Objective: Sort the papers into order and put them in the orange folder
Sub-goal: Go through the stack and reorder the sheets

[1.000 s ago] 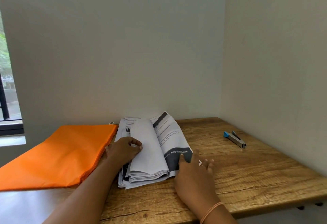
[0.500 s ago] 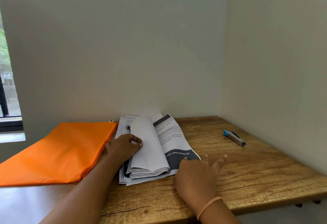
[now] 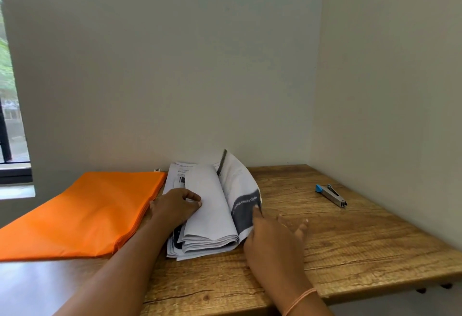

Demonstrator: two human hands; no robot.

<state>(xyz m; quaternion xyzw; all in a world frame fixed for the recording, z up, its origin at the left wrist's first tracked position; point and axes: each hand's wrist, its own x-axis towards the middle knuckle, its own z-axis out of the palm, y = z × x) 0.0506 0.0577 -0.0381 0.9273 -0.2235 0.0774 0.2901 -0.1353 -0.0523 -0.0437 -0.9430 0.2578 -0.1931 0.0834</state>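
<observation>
Orange and flat, the folder (image 3: 82, 213) lay on the left part of the wooden surface (image 3: 350, 240), its right edge just beside the papers (image 3: 210, 215), which sat stacked near the middle of the back edge. The left hand (image 3: 175, 205) curled its fingers on the pages folded over to the left, holding them down. The right hand (image 3: 272, 243) had its fingers spread, thumb touching the raised dark-banded sheet. A stapler (image 3: 331, 195) lay near the back right corner.
</observation>
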